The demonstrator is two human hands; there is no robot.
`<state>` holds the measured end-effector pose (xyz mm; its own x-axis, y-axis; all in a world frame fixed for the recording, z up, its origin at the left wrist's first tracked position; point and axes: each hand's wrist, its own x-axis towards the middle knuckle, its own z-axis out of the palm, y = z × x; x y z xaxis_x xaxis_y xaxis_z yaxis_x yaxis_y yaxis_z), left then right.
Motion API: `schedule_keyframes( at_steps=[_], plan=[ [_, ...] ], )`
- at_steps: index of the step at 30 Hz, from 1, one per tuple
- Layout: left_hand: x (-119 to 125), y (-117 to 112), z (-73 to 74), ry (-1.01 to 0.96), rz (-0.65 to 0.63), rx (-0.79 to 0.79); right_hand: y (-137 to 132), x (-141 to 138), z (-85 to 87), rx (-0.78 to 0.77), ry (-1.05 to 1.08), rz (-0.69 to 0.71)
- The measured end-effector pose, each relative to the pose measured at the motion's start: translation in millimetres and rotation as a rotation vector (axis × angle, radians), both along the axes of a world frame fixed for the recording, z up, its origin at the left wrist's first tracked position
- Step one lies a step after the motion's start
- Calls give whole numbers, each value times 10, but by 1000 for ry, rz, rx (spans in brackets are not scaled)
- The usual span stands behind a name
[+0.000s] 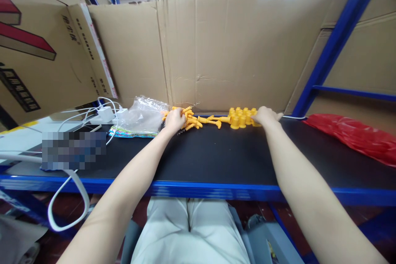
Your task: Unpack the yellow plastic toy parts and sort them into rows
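Observation:
My left hand (pixel 175 121) is closed over a pile of orange-yellow, branch-like plastic pieces (pixel 193 121), with thin coiled wires sticking out of it. Some of these pieces (pixel 213 120) trail to the right along the black tabletop. At the right end of a cluster of yellow cup-shaped plastic pieces (pixel 239 116) is my right hand (pixel 267 116). Its near fingers grip the end cup, while one finger points out to the right. The fingertips of both hands are partly hidden.
Left of the pile, a clear plastic bag (pixel 144 113) lies on a colourful packet (pixel 133 134). White chargers and cables (pixel 105 114) stand farther left, near a blurred-out item (pixel 74 150). A red plastic bag (pixel 355 134) lies at right. Cardboard (pixel 235 49) walls the back; a blue edge (pixel 216 189) runs in front.

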<state>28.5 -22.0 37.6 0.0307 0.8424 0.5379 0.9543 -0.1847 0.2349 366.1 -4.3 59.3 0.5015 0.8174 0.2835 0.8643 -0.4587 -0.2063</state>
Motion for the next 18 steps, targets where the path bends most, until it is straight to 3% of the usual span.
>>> schedule_keyframes(
  at_steps=[8,12,18],
  plan=[
    [-30,89,-102,-120,-102,48,42,11,-139,-47,85,3],
    [-35,159,-172,-142,-153,90,11,-28,-95,-17,49,15],
    [16,148,-235,-119,-110,-36,-77,-210,52,34,-56,31]
  ],
)
